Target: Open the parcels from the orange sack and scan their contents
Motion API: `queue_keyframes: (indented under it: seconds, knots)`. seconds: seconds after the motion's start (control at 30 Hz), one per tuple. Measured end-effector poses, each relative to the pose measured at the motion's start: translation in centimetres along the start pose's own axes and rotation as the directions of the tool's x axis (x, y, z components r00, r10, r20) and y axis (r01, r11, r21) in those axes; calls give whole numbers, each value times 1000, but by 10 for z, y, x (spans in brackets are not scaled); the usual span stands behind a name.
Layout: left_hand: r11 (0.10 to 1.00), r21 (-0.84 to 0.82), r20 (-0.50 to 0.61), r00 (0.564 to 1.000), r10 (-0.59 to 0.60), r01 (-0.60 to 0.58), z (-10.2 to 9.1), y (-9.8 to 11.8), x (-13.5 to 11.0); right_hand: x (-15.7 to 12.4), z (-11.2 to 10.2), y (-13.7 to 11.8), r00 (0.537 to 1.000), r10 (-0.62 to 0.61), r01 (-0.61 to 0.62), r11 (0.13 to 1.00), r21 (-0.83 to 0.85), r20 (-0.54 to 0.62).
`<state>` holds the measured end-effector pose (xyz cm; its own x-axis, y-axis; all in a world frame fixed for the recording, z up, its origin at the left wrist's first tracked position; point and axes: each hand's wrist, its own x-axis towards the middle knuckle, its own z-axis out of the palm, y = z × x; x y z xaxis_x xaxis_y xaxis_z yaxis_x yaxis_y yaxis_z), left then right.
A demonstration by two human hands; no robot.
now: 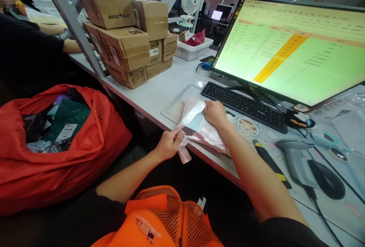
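A pale pink plastic mailer bag (pixel 203 128) lies at the front edge of the white desk (pixel 159 91), on a cartoon-printed desk mat (pixel 253 129). My left hand (pixel 169 144) is closed in a pinch on the bag's near edge, just off the desk edge. Farther in, my right hand (pixel 215 113) is closed on the bag's top, close to the black keyboard (pixel 245 106). A light blue item shows through the plastic between both hands.
A large monitor (pixel 291 49) with a green spreadsheet stands behind the keyboard. A grey barcode scanner (pixel 293 155), a black mouse (pixel 325 178) and a black-yellow cutter (pixel 270 163) lie at right. Stacked cardboard boxes (pixel 125 45) sit at left. A red sack (pixel 57 140) of parcels stands on the floor. Another person's arm (pixel 51 45) rests far left.
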<state>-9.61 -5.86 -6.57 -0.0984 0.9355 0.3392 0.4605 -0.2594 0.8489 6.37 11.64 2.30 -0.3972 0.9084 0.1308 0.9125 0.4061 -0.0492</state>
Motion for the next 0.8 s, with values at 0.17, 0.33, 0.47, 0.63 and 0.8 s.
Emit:
queue_keyframes:
  seconds: [0.17,0.33,0.47,0.63,0.8]
  knots:
    - [996,82,-154,988,-5,18,-16,9,18,-21,-10,7,991,39,-32,998,49,-132]
    - [982,71,-347,918,191,-178,-14,25,48,-61,-2,8,864,170,11,935,355,-475]
    - [948,-45,-354,892,281,-317,-8,37,76,-84,12,-4,684,299,119,854,506,-665]
    - [743,220,-342,664,665,-632,-3,53,82,-102,-2,-7,509,221,380,810,447,-832]
    - [661,293,-272,603,750,-691,6,54,60,-117,-27,3,484,-15,435,872,226,-875]
